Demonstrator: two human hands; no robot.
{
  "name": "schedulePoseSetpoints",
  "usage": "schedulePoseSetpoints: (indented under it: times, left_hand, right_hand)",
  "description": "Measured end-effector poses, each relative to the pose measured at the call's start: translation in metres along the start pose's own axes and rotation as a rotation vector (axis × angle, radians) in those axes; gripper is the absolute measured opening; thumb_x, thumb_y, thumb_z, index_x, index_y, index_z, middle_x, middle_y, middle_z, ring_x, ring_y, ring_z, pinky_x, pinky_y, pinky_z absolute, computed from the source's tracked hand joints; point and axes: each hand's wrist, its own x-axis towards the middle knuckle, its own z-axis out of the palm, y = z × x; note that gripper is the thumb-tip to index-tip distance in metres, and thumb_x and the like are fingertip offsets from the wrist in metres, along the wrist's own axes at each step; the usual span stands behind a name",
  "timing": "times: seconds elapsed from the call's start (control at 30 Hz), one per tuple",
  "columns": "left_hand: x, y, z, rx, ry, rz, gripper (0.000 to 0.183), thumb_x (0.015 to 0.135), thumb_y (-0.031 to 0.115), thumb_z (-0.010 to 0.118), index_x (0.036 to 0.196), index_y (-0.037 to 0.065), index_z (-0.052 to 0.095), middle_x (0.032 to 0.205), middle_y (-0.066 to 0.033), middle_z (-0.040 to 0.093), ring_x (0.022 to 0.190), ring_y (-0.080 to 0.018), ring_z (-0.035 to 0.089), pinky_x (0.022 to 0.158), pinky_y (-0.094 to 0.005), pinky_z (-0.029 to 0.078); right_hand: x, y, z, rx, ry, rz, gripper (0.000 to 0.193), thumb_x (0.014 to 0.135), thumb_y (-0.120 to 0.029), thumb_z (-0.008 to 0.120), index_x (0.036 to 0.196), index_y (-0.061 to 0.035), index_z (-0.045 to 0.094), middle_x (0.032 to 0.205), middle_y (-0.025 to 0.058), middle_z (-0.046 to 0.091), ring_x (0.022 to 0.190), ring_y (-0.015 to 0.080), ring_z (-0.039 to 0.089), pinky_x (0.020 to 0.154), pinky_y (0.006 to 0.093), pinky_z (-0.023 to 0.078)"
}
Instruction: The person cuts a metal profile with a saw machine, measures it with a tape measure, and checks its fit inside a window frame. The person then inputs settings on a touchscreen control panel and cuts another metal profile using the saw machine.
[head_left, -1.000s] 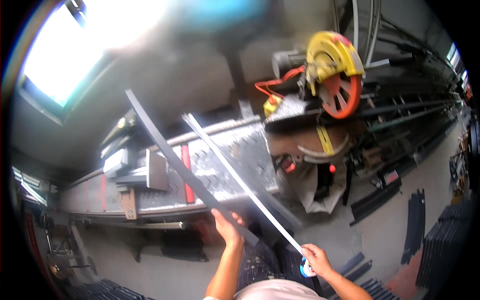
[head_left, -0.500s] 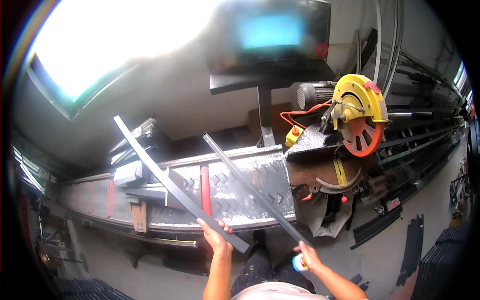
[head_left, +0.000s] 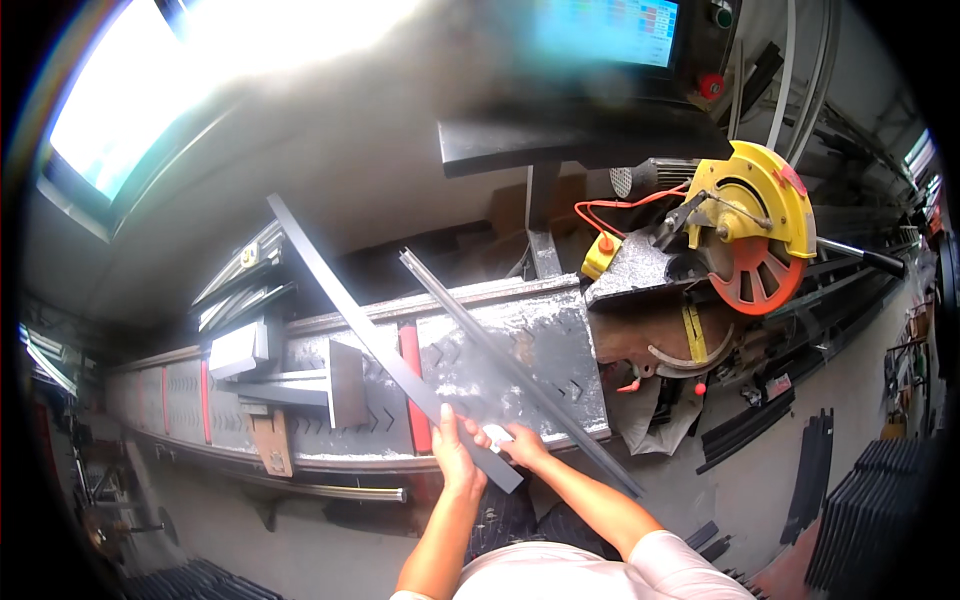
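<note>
My left hand (head_left: 458, 452) is wrapped round a long grey metal profile (head_left: 352, 312) close to its near end. The profile slants away to the far left over the bench. My right hand (head_left: 524, 447) is closed on a small white object (head_left: 495, 436) beside the profile; its exact kind is hard to make out. A second, grooved metal profile (head_left: 500, 362) lies slanted across the bench (head_left: 480, 400), untouched, its near end past the front edge.
A yellow chop saw (head_left: 750, 200) with a red guard stands at the bench's right end. Beyond the bench is a screen (head_left: 610, 30) on a stand. Short profile pieces (head_left: 345, 385) sit on the bench's left. Dark profiles (head_left: 865, 510) are stacked at the lower right.
My right hand has left the grooved profile and moved left with the small white object to the grey profile. The grooved profile now rests on the bench, out of my hand.
</note>
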Motion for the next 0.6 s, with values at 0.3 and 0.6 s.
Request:
schedulePoseSetpoints:
  times: [0.3,0.6]
  left_hand:
    - [-0.029,-0.093,0.015,0.439,-0.153,0.027,0.041,0.100,0.033,0.053,0.121,-0.002,0.049,0.103,-0.0128,0.061,0.094,-0.0168,0.060,0.079,-0.0303,0.050]
    - [-0.013,-0.057,0.016,1.127,-0.827,-0.169,0.052,0.087,0.025,0.066,0.127,-0.005,0.050,0.121,-0.0194,0.058,0.114,-0.0257,0.056,0.100,-0.0363,0.044]
  right_hand:
    - [-0.015,-0.133,-0.083,0.087,0.111,-0.284,0.059,0.085,-0.033,0.068,0.129,0.0013,0.050,0.097,0.0213,0.067,0.087,0.0342,0.067,0.076,0.0425,0.052]
    - [-0.043,-0.078,-0.133,-0.573,0.403,-0.398,0.055,0.082,-0.033,0.068,0.124,-0.0018,0.051,0.093,0.0210,0.068,0.086,0.0399,0.066,0.072,0.0459,0.054]
